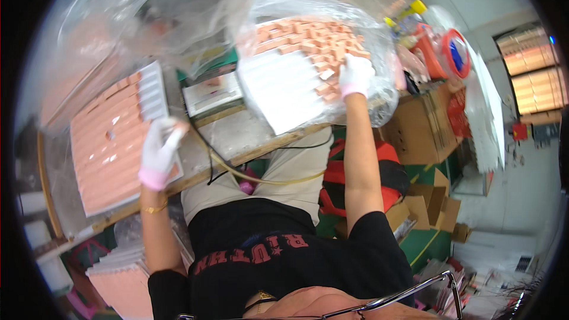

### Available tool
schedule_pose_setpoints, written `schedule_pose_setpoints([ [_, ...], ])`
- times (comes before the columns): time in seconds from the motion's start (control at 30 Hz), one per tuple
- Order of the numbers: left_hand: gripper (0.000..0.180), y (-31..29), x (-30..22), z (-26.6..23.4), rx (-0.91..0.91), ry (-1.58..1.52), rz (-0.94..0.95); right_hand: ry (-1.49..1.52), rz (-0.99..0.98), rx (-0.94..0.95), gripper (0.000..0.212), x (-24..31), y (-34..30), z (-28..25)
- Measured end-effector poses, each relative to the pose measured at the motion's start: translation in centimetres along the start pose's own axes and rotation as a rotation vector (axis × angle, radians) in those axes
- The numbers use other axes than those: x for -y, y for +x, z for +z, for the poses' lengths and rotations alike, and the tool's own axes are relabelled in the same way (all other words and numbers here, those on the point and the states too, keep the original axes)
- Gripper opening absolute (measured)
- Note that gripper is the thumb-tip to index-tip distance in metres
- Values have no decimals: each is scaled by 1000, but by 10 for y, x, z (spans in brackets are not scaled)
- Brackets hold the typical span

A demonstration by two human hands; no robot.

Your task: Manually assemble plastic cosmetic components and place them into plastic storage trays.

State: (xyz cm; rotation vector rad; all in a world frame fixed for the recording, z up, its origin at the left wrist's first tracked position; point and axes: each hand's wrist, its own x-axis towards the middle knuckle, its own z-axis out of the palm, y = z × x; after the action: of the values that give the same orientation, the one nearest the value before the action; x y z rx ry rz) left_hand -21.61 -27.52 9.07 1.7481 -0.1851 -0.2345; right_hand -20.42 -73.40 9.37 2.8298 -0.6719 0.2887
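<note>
My left hand (160, 149), in a white glove with a pink cuff, is closed beside the left tray's right edge. A small orange block (181, 126), blurred, shows at its fingertips. The white ridged tray (153, 92) there is mostly filled with rows of orange blocks (109, 148). My right hand (357, 75), gloved the same way, reaches to the right side of a heap of loose orange blocks (314, 41). Its fingertips are at the blocks, but their grip is hard to make out. The heap lies on a white ridged sheet (278, 89) over clear plastic.
Between the trays sits a small white-topped box (212, 93). A thin yellowish hose (267, 182) and dark cable hang at the bench's front edge (237, 157). Clear plastic film (178, 6) drapes behind. A cardboard box (424, 124) and red-black bag (385, 178) stand at right.
</note>
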Motion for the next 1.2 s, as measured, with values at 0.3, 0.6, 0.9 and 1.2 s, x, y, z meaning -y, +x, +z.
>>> schedule_pose_setpoints([
  [0.3,31,35,-10,62,106,-283,-174,1198,-653,99,36,143,-93,-60],
  [0.6,42,27,3,67,102,2,-39,1027,-920,178,50,146,-98,-63],
  [0.9,46,21,-2,62,25,393,348,1170,-843,221,43,154,-102,-92],
  [1.2,40,18,-11,70,61,651,432,922,-997,179,47,163,-104,-87],
])
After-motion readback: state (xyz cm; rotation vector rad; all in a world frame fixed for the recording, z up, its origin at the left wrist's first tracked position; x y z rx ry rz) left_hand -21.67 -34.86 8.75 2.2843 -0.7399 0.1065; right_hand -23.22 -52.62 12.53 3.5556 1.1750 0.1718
